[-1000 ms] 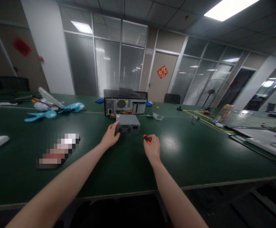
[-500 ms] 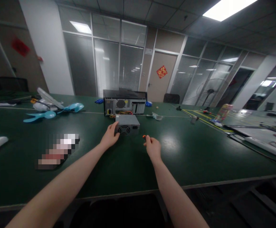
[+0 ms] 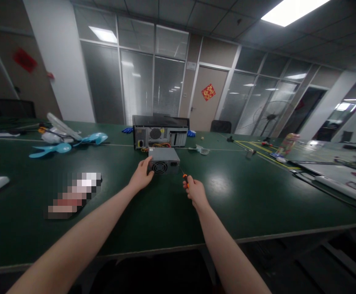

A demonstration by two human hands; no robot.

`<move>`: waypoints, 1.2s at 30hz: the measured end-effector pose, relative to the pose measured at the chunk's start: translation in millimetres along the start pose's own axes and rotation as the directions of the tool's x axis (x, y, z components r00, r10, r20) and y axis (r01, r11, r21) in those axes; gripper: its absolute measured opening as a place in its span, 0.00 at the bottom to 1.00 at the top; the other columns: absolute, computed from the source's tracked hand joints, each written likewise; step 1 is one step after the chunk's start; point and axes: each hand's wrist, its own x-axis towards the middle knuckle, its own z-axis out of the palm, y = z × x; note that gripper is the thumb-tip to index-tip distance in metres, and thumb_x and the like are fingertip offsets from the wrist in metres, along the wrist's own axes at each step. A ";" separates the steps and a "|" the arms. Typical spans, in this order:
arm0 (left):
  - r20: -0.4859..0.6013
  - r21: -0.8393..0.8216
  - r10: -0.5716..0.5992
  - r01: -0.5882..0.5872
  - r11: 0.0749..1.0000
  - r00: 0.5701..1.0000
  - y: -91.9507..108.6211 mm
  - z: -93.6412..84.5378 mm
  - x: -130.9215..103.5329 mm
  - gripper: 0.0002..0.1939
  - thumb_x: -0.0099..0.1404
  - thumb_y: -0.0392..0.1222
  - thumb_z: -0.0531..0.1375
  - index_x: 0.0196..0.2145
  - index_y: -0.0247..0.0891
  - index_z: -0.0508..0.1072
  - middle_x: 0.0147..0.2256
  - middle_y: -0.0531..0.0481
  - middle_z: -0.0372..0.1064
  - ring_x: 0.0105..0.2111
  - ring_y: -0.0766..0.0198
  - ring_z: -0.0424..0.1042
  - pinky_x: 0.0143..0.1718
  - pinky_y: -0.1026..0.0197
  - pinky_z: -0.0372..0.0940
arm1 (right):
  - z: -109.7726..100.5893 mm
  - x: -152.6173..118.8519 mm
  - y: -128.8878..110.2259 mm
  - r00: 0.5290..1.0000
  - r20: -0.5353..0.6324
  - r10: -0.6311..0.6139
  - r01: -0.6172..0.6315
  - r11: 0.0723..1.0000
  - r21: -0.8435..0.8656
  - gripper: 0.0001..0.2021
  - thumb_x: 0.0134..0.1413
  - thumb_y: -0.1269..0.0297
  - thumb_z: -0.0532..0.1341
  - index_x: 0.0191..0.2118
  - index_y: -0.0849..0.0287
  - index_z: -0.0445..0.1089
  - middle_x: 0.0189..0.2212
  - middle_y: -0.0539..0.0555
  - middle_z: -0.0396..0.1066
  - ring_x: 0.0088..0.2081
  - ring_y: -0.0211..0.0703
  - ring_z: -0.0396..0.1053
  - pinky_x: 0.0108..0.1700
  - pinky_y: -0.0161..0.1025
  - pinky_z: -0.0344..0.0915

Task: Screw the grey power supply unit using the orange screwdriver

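Note:
A grey computer power supply (image 3: pixel 164 154) lies on the green table, its fan grille and socket facing me. My left hand (image 3: pixel 141 174) grips its left end, fingers on the side and top edge, thumb by the front. In my right hand (image 3: pixel 196 191) is a screwdriver (image 3: pixel 185 178) with an orange and black handle, fingers closed around it. Its thin shaft points up and left to the power supply's lower right corner; whether the tip touches a screw is too small to tell. Directly behind stands an opened computer case (image 3: pixel 162 132) on its side, with coloured wires between them.
Blue fan blades (image 3: pixel 55 150) and a white fan part (image 3: pixel 63 130) lie at the left. Nearer is a pixelated object (image 3: pixel 76 194). A small clear plastic piece (image 3: pixel 200 150) sits right of the case. A dark-framed panel (image 3: pixel 334 175) lies at the right.
My right hand has shifted slightly down, and the screwdriver now points up toward the power supply with its shaft visible. My left hand and the power supply stay put.

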 end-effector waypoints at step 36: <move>0.006 0.003 -0.010 0.009 1.000 1.000 -0.3 0.6 0.2 0.33 0.57 0.41 0.55 0.59 0.48 0.47 0.52 0.43 0.52 0.49 0.56 0.61 0.48 0.50 0.59 | -1.2 0.7 -10.1 0.982 0.054 0.183 -0.189 0.898 0.398 0.07 0.48 0.69 0.61 0.30 0.61 0.60 0.17 0.45 0.56 0.14 0.25 0.52 0.11 0.21 0.44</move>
